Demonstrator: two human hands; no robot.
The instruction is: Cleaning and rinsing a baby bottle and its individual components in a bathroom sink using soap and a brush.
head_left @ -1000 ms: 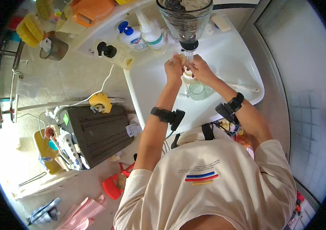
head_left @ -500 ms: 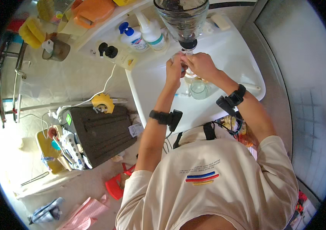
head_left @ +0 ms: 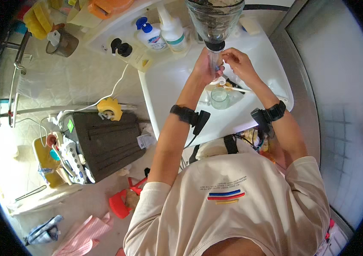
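Observation:
A clear, funnel-shaped glass vessel [head_left: 214, 23] with a black collar hangs above the white sink [head_left: 173, 91]. Just below the collar, my left hand [head_left: 205, 68] is closed around a clear tube-like piece [head_left: 214, 62]. Close beside that piece is my right hand [head_left: 239, 65], its fingers bent and drawn together; whatever they may hold is hidden. Under my hands a clear drinking glass [head_left: 220, 98] stands in the basin. A white stick-like handle [head_left: 239, 89] and a dark slim thing lie by it, partly overlapped.
Behind the sink's left rim stand a pump bottle [head_left: 131, 54], a white bottle with a blue cap [head_left: 152, 37] and a white spray bottle [head_left: 173, 36]. A dark ribbed box [head_left: 109, 143] is at the left. A glass partition [head_left: 339, 85] rises on the right.
My hands have moved apart. The left one has shifted up around the clear piece, and the right one has drawn off to the right. The view has shifted slightly.

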